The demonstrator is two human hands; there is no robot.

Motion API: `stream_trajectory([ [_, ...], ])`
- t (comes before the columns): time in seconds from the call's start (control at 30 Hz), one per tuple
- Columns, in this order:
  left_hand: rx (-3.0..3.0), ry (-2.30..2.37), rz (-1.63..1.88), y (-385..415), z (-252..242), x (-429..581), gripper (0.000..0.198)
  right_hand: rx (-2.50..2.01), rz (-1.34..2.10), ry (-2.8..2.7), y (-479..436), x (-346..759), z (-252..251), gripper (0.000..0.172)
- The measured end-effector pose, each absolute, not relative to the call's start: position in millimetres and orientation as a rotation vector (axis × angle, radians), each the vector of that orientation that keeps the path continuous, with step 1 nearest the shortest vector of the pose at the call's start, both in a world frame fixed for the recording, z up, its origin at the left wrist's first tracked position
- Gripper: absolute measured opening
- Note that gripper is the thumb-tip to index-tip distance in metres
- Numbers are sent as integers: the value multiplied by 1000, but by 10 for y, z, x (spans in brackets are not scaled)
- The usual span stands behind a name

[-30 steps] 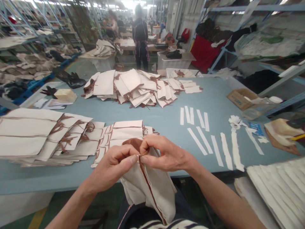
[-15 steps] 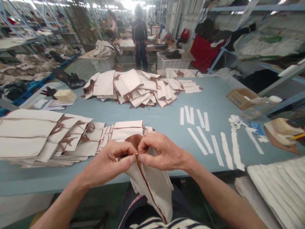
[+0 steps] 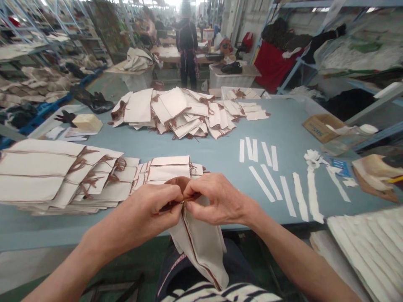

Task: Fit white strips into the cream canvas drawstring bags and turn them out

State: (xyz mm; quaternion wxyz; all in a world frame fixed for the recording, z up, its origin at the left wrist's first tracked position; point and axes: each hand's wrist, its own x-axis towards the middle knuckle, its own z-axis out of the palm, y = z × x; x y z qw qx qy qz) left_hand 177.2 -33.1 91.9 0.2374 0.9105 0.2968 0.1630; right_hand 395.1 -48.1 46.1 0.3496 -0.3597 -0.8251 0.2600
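Note:
Between my two hands hangs a cream fabric piece [image 3: 204,239] with brown edging, its lower end down by my lap. My left hand [image 3: 160,205] pinches its upper edge between thumb and fingers. Right beside it, my right hand [image 3: 210,197] pinches the same edge, so both sets of fingertips nearly meet. Some brown cloth [image 3: 178,183] shows behind the fingers. What exactly lies between the fingertips is too small to make out. Just beyond the hands sits a small stack of cream pieces with brown trim [image 3: 168,170].
A larger stack of cream pieces [image 3: 34,172] lies at the left, and a loose pile [image 3: 179,109] at the back of the blue-green table [image 3: 220,155]. White strips [image 3: 261,183] are spread at the right, near a cardboard box [image 3: 323,128]. A person [image 3: 188,46] stands beyond.
Both hands stay at the fabric edge, still pinching it. My left hand has turned slightly, with its thumb and fingers closer around the edge. The view has shifted a little.

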Motion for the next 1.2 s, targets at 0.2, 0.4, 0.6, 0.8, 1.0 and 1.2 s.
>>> stream_trajectory([
  [0.2, 2728, 767, 566, -436, 830, 1776, 26, -1071, 696, -2098, -517, 3891, 547, 8],
  [0.4, 3026, 598, 683, -422, 701, 1715, 21, -989, 1118, -1889, -523, 3958, 575, 7],
  [0.6, 3145, 392, 881, -300, 467, 1681, 25, -959, 1631, -1544, -475, 3995, 509, 16],
  [0.8, 3062, 316, 959, -227, 365, 1740, 22, -958, 1721, -1420, -475, 4037, 398, 24],
  [1.0, 2966, 373, 1038, -211, 389, 1875, 13, -924, 1645, -1527, -404, 4109, 330, 25],
  [1.2, 2897, 505, 1015, -179, 426, 1942, 13, -872, 1571, -1685, -235, 4153, 287, 22],
])
